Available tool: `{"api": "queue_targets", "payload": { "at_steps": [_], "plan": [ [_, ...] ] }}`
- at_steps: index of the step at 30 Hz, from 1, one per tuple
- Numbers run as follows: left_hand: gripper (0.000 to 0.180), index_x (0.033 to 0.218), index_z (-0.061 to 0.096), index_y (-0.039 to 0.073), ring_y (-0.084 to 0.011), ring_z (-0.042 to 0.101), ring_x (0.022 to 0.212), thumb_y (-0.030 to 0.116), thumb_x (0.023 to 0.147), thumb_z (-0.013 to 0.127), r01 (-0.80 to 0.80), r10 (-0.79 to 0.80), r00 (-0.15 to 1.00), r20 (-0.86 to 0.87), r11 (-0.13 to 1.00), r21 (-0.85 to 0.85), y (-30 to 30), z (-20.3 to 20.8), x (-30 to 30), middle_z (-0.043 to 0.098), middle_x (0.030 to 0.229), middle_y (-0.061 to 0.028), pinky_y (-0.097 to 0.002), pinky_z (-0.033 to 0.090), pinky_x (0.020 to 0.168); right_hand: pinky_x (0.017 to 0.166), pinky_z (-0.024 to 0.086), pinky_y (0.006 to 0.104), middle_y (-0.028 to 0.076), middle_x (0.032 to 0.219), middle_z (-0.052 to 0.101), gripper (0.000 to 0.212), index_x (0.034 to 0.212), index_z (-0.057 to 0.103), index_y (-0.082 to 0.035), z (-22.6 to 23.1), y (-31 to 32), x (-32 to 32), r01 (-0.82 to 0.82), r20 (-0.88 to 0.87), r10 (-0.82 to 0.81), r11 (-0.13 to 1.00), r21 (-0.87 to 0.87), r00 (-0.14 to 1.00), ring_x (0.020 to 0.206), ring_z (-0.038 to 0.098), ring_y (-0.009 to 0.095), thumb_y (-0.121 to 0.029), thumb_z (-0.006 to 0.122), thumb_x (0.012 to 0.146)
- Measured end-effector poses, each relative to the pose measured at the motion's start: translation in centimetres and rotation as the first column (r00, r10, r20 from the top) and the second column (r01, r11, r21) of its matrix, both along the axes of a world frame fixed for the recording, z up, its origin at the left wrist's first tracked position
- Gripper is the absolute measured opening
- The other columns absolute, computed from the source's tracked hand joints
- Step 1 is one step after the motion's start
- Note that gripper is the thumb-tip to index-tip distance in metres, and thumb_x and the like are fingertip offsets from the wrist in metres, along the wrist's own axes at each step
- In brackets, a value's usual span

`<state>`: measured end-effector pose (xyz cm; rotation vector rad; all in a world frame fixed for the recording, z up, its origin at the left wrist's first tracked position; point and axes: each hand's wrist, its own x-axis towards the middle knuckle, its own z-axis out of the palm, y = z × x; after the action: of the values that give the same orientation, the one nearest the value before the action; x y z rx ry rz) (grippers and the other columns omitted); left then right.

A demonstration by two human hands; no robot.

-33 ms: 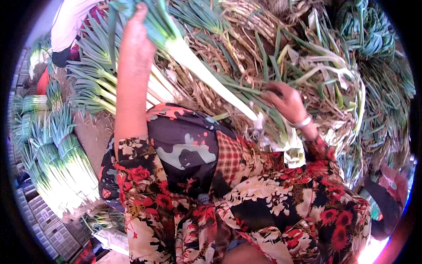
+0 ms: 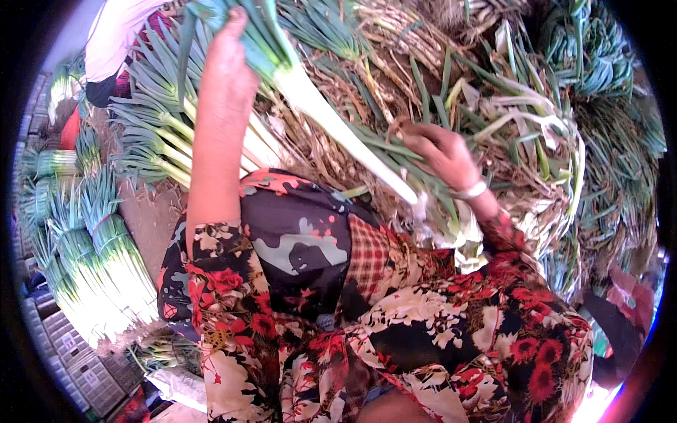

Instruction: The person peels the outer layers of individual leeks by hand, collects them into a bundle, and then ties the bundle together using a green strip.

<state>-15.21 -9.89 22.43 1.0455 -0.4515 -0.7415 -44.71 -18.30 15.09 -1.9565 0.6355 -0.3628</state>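
Note:
My left hand is closed round the green leaves of a long green onion. Its thick white shaft slants down to the right, the root end lying in front of my body. My right hand is to the right of the shaft, apart from it, with fingers curled and tips together near brownish dry leaf scraps; whether it pinches one is hard to make out. Under my right wrist lie pale peeled sheaths. Several more green onions lie beside my left forearm, leaves to the left.
Tied bundles of green onions stand at the left, next to grey paving. A heap of stripped leaves fills the right side, with a green bundle above. More onions with dry leaves lie at the far side. Another person's pale sleeve shows top left.
My right hand has moved left and slightly up, towards the onion's shaft, its fingers drawing closer together. My left hand and the onion have shifted slightly right.

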Motion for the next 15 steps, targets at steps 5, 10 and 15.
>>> {"api": "queue_targets", "payload": {
  "at_steps": [5,10,15],
  "plan": [
    [0.031,0.099,0.047,0.005,-0.0333,0.059,0.080,0.034,0.089,0.044,0.155,-0.160,0.979,-0.129,0.987,-0.048,-0.6,-0.8,-0.9,0.058,0.083,-0.0171,-0.0482,0.050,0.075,0.052,0.042,0.0244,0.006,0.065,0.059,0.032,0.090,0.063,0.004,4.2,2.6,14.6,-0.015,0.394,-0.152,0.921,0.389,0.907,0.058,0.051,0.009,-0.025,0.062,0.079],
    [0.023,0.092,0.048,0.008,-0.0307,0.058,0.072,0.028,0.092,0.039,0.048,-0.039,0.979,-0.201,0.998,0.041,-0.6,-1.6,0.0,0.057,0.077,-0.0134,-0.0455,0.049,0.068,0.048,0.034,0.0221,-0.002,0.060,0.052,0.019,0.081,0.062,0.001,1.1,3.1,13.5,0.056,0.535,-0.493,0.769,0.637,0.686,0.052,0.042,0.006,-0.018,0.064,0.078],
    [0.023,0.084,0.046,0.009,-0.0239,0.052,0.067,0.030,0.091,0.041,0.132,-0.141,0.977,-0.160,0.989,-0.069,1.6,-1.7,2.7,0.051,0.071,-0.0098,-0.0414,0.045,0.063,0.050,0.028,0.0258,-0.004,0.052,0.030,0.030,0.064,0.039,-0.013,0.3,3.7,6.0,-0.488,0.414,-0.553,0.015,0.873,0.723,0.051,0.032,0.011,-0.030,0.051,0.086]
  ]
}}
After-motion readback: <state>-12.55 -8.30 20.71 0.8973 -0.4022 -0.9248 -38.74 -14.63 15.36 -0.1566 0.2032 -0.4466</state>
